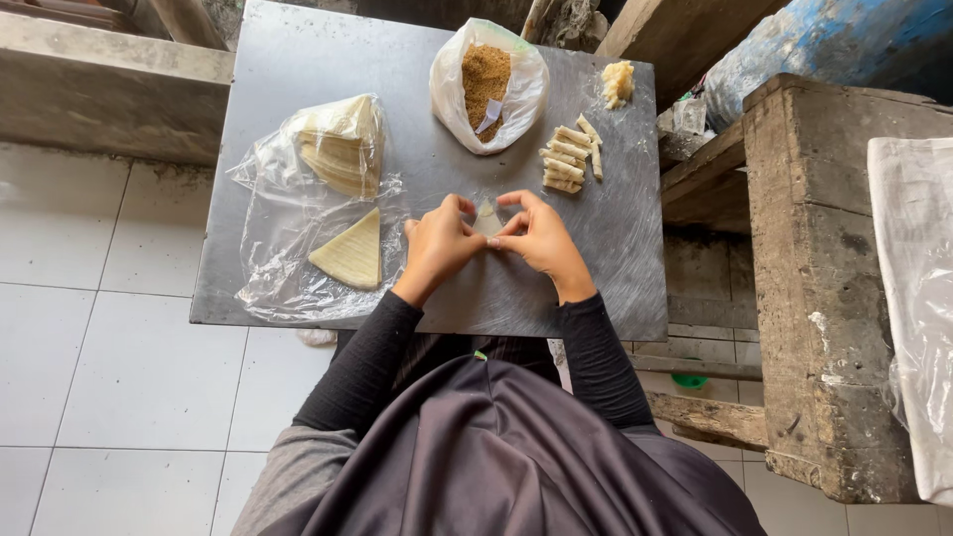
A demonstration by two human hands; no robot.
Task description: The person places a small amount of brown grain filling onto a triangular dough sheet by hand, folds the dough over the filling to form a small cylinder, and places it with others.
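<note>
Both my hands meet at the middle of a grey metal table (298,79). My left hand (437,243) and my right hand (536,238) pinch a small pale pastry wrapper (486,218) between their fingertips, folding it on the tabletop. To the left, a triangular pastry sheet (352,253) lies on clear plastic (278,238), with a stack of triangular sheets (342,144) behind it. A plastic bag of brown crumbly filling (486,79) with a small scoop in it stands just beyond my hands. Several rolled pastries (568,157) lie to the right of the bag.
A small pale lump of dough or paste (617,82) sits at the table's far right corner. A weathered wooden bench (824,278) stands to the right with white plastic (913,298) over it. White floor tiles (99,347) spread to the left.
</note>
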